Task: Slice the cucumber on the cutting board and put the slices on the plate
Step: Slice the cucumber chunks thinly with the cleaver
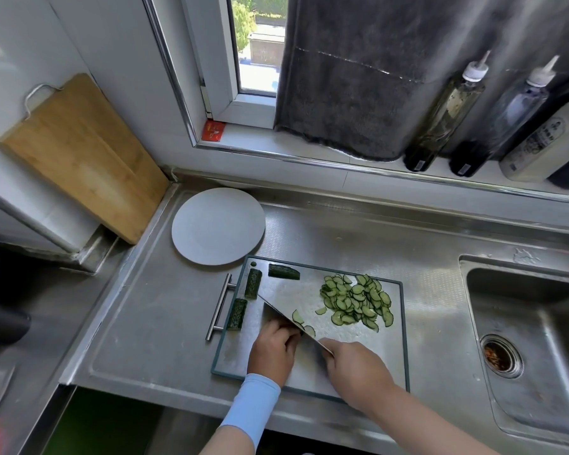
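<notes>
A steel cutting board (388, 366) lies on the counter. My right hand (355, 369) grips the handle of a cleaver (278, 315), whose blade stands edge-down on the board. My left hand (271, 348) sits with curled fingers against the blade's left face, over a cucumber piece that it hides. Two fresh slices (301, 321) lie just right of the blade. A pile of slices (355, 300) fills the board's far right. Three uncut cucumber chunks (253, 283) (283, 271) (237, 314) lie at the board's left end. The white plate (218, 226) stands bare behind the board.
A sink (536, 339) opens to the right of the board. A wooden cutting board (79, 156) leans on the wall at the left. Sauce bottles (440, 116) stand on the sill at the back right, beside a hanging grey towel (375, 77).
</notes>
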A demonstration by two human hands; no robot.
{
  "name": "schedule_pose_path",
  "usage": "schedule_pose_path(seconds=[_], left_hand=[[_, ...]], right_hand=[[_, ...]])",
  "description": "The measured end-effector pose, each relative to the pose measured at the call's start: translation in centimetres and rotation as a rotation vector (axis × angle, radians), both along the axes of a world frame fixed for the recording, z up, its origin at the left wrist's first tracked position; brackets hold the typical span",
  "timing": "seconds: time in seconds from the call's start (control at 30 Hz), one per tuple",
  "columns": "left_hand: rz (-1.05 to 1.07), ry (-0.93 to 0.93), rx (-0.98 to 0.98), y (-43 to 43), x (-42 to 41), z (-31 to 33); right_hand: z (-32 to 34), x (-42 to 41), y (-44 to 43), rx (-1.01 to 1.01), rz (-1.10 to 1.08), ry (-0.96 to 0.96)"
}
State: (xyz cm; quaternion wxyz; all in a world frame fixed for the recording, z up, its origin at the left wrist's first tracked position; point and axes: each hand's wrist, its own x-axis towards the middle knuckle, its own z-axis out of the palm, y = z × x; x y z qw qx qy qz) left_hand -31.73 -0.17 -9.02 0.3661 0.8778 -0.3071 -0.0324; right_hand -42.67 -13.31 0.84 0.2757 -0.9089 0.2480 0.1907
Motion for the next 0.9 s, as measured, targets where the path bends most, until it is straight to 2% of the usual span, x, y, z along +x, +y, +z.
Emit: schedule_pose_path(seconds=[0.2, 0.43, 0.9], left_hand=[[0.024, 0.022, 0.011, -0.2, -0.1, 0.4], [0.005, -0.05, -0.033, -0.3, 0.0, 1.6], [0.037, 0.034, -0.024, -0.2, -0.2, 0.5]], right_hand=[[0.0, -0.5, 0.3, -0.009, 0.002, -0.019], [0.3, -2.6, 0.0, -0.047, 0.013, -0.036], [-0.2, -1.4, -0.1, 0.001, -0.016, 0.001]])
